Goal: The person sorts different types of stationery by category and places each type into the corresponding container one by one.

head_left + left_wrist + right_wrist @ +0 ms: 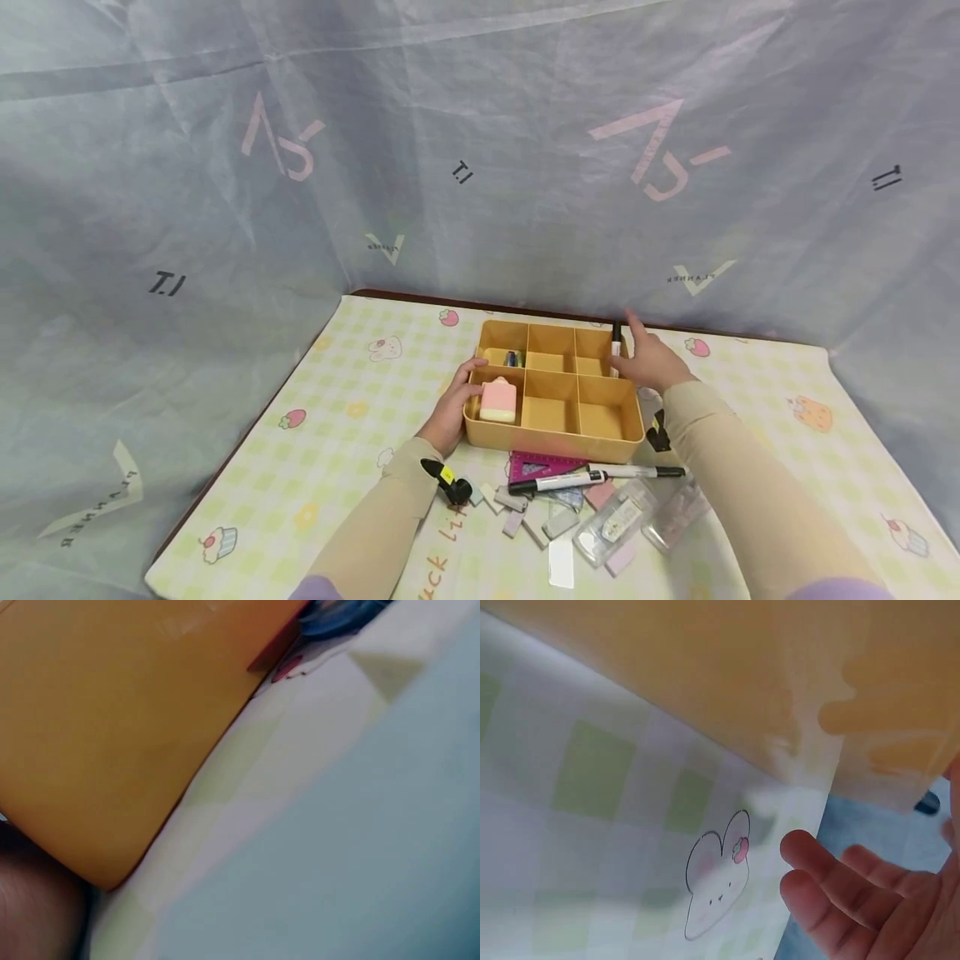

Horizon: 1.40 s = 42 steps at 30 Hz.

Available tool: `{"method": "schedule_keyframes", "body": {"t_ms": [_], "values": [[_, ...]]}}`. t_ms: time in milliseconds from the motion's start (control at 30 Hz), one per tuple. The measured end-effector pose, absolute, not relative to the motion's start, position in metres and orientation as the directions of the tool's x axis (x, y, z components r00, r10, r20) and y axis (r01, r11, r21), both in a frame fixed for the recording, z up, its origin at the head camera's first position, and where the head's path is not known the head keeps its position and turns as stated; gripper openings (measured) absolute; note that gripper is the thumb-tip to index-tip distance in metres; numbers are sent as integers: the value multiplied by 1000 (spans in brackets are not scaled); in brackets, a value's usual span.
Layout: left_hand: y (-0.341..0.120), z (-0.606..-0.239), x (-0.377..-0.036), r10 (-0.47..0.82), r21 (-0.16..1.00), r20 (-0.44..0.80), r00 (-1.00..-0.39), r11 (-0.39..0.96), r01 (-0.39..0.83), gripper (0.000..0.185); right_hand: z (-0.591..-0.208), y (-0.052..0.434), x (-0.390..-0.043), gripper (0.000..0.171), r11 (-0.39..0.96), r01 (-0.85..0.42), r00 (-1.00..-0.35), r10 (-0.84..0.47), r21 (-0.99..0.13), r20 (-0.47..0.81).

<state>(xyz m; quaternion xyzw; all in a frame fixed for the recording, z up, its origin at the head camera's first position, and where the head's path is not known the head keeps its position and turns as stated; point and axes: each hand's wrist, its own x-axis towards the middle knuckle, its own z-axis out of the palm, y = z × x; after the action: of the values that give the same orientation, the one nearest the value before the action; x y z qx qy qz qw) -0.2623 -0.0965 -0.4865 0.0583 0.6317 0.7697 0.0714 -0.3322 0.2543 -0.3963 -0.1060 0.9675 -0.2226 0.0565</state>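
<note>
A yellow box [551,427] with several compartments stands on the table. My left hand [450,408] grips its left side, fingertips over the rim; the left wrist view shows the box's plain wall [120,735] up close. In the back right compartment a marker with a black cap [617,333] leans upright, its top past the rim. My right hand [654,360] is beside that corner, index finger extended and thumb close to the marker; whether they touch cannot be told. The right wrist view shows its loosely spread fingers [840,892] outside the box wall. A pink-and-cream case [498,400] occupies the front left compartment.
Small colourful items [513,359] lie in the back left compartment. Before the box are a magenta ruler [536,465], a marker [558,482], another marker [633,472], several eraser-like blocks [560,523] and a clear plastic pack [617,521]. A grey cloth [510,208] hangs behind the table.
</note>
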Motion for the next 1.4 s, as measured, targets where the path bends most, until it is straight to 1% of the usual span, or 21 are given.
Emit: {"method": "schedule_keyframes", "body": {"t_ms": [133,233,300,400,500,567,600,667,733,833,900,1033,1167,1233,1300,1400], "values": [[-96,-487,-264,188,980,5,-982,-195,-32,54,-384,263,-320,102,892,-144,-984,-174,-429,-31],[-96,-487,-264,183,980,5,-983,-196,-31,54,-373,271,-307,94,902,-187,-981,-193,-390,24],[-96,-486,-263,181,981,4,-983,-193,-32,54,-369,278,-297,82,901,-239,-970,-237,-362,50],[-97,-485,-262,180,980,0,-984,-194,-35,55,-369,290,-278,54,873,-352,-934,-352,-337,63],[-99,-485,-262,174,981,4,-985,-192,-30,56,-377,299,-260,24,808,-492,-860,-508,-325,40],[-100,-486,-262,172,980,4,-985,-194,-29,56,-385,303,-248,10,761,-568,-801,-599,-314,-3],[-100,-486,-263,171,980,4,-985,-196,-30,56,-389,304,-242,6,743,-592,-776,-630,-311,-30],[-101,-487,-263,172,979,3,-985,-201,-32,56,-396,304,-231,6,721,-626,-740,-669,-297,-65],[-101,-487,-263,172,979,4,-985,-202,-32,56,-401,301,-221,9,723,-635,-736,-673,-271,-73],[-99,-487,-263,178,979,10,-984,-204,-27,56,-404,296,-208,17,720,-653,-737,-675,-236,-20],[-97,-486,-262,184,978,13,-983,-209,-26,56,-405,291,-200,22,693,-692,-712,-701,-202,35],[-96,-484,-261,183,977,12,-983,-213,-28,57,-410,271,-191,23,585,-799,-601,-782,-139,165],[-96,-484,-261,175,977,16,-984,-213,-22,56,-413,242,-185,14,501,-862,-503,-823,-81,264],[-96,-483,-261,174,976,16,-985,-218,-23,56,-415,225,-183,13,466,-883,-462,-843,-53,277],[-96,-483,-261,174,975,12,-985,-219,-27,56,-417,209,-182,18,438,-899,-427,-861,-25,275],[-96,-483,-262,177,975,15,-984,-222,-25,56,-421,190,-181,25,414,-910,-394,-882,24,258]]}}
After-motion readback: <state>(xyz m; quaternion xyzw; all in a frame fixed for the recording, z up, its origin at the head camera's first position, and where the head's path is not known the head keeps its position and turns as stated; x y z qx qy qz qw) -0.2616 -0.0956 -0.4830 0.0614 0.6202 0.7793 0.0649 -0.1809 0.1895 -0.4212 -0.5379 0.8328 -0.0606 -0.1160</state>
